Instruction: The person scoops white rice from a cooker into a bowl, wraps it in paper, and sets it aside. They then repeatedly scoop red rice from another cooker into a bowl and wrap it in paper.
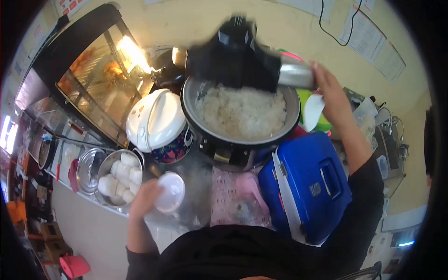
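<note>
My right hand (332,100) is at the silver end of the black rice cooker lid (238,60), fingers closed around its edge. The lid, blurred by motion, is raised over the back of the cooker. Below it, the pot (186,100) is filled with cooked white rice (242,114). A white paddle-shaped piece (313,112) shows just beside my right wrist. Low over the steel counter, my left hand (145,198) grips a small white bowl (170,192) by its left rim. Nearby, a steel pot (103,175) contains several white rounded lumps (123,175).
A lit glass display warmer (93,79) stands at the left. Beside the cooker sits a white-lidded flowered container (156,119). A blue cooler box (305,182) is at the right, next to a pink-handled item (249,186) on patterned paper (221,200).
</note>
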Motion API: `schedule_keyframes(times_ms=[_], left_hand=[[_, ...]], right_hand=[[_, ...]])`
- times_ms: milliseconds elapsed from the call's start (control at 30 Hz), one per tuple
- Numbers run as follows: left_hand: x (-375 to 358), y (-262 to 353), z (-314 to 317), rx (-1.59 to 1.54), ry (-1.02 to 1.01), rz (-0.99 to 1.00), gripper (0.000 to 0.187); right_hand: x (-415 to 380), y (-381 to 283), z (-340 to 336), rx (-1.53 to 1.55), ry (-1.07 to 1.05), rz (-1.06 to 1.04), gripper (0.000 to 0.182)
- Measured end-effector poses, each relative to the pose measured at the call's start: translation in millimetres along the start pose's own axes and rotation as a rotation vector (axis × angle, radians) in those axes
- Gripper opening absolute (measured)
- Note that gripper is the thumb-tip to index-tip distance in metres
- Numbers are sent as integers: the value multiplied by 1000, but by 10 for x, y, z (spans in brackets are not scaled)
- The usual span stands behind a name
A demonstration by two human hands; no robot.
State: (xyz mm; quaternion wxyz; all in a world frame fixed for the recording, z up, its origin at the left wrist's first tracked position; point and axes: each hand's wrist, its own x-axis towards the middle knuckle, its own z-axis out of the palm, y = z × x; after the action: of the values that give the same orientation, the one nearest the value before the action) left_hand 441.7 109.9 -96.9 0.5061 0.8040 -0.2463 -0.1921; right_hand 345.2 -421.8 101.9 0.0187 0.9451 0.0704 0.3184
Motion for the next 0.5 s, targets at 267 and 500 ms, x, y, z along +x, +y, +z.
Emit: schedule_keyframes(times_ms=[267, 500], left_hand=[[640, 1964, -677, -90, 397, 133, 22], [2595, 2186, -224, 6, 229, 118, 28]], right_hand=[[-530, -559, -47, -288, -210, 31, 73], [-883, -1500, -940, 156, -157, 354, 65]])
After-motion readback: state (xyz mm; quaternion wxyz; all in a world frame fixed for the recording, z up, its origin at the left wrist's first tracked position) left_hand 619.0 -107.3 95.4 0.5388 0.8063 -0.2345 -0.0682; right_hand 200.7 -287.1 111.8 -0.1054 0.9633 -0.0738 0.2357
